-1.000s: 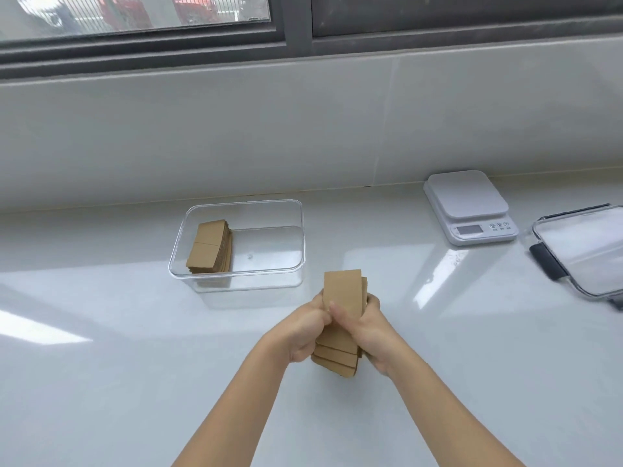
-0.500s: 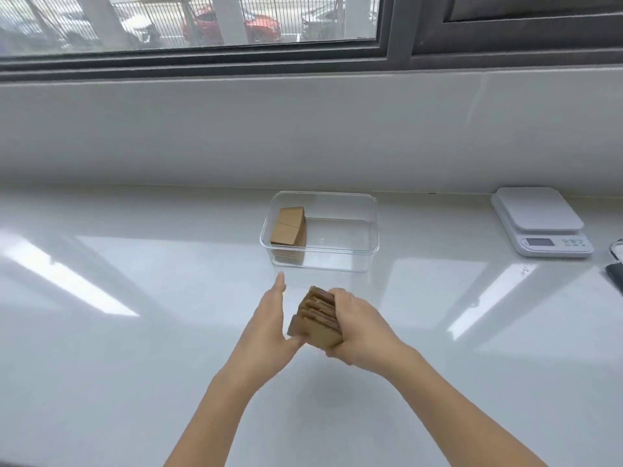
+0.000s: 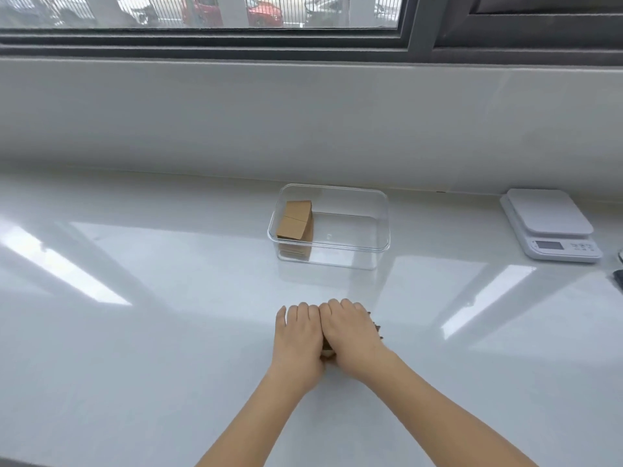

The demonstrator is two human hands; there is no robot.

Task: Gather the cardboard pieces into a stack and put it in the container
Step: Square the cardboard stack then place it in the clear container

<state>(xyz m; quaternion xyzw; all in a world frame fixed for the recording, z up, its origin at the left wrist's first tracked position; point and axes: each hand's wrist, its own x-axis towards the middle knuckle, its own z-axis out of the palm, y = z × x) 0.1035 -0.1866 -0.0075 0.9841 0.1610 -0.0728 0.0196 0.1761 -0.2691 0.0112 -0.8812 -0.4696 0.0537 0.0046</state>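
My left hand (image 3: 296, 338) and my right hand (image 3: 352, 333) lie side by side, palms down, over a stack of brown cardboard pieces (image 3: 377, 326) on the white counter. Almost all of the stack is hidden under them; only a dark edge shows at the right of my right hand and a sliver between my wrists. The clear plastic container (image 3: 381, 230) stands beyond my hands, apart from them. Two cardboard stacks (image 3: 295, 219) sit inside it against its left wall; the rest of its floor is bare.
A white digital scale (image 3: 549, 224) stands at the far right by the wall. A dark object (image 3: 618, 278) is cut off by the right frame edge. The tiled wall and window ledge run along the back of the counter.
The stack was held upright in both hands, then tilted in my right hand with the left open beside it. Now both hands press it down on the counter. The view has swung left.
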